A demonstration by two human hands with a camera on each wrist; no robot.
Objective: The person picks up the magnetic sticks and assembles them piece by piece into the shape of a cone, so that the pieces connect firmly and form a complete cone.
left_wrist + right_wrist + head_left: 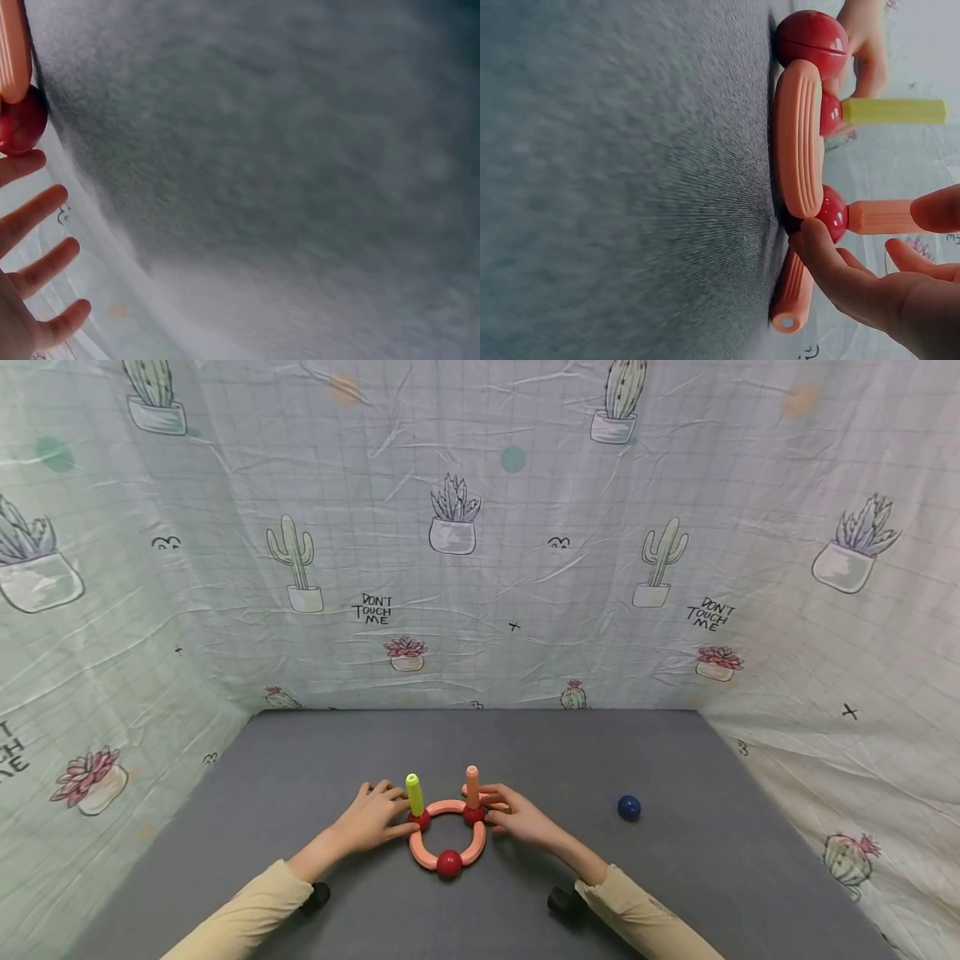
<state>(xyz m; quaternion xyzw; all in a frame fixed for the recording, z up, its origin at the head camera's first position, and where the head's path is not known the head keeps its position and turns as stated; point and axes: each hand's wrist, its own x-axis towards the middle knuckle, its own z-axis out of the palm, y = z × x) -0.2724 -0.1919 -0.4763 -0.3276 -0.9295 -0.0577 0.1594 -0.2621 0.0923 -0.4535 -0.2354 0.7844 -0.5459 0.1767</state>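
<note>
In the head view, three curved orange rods and three red balls form a ring on the table. A yellow-green rod stands on the back-left red ball. An upright orange rod rises from the back-right red ball. My left hand has its thumb and index finger at the back-left ball; the other fingers spread apart. With thumb low on the back-right ball, my right hand curls its fingers around that corner. Another orange rod lies beside that ball, partly hidden by this hand.
A blue ball rests on the grey table to the right. The front red ball is the part of the ring closest to me. A patterned cloth hangs behind the table and at both sides.
</note>
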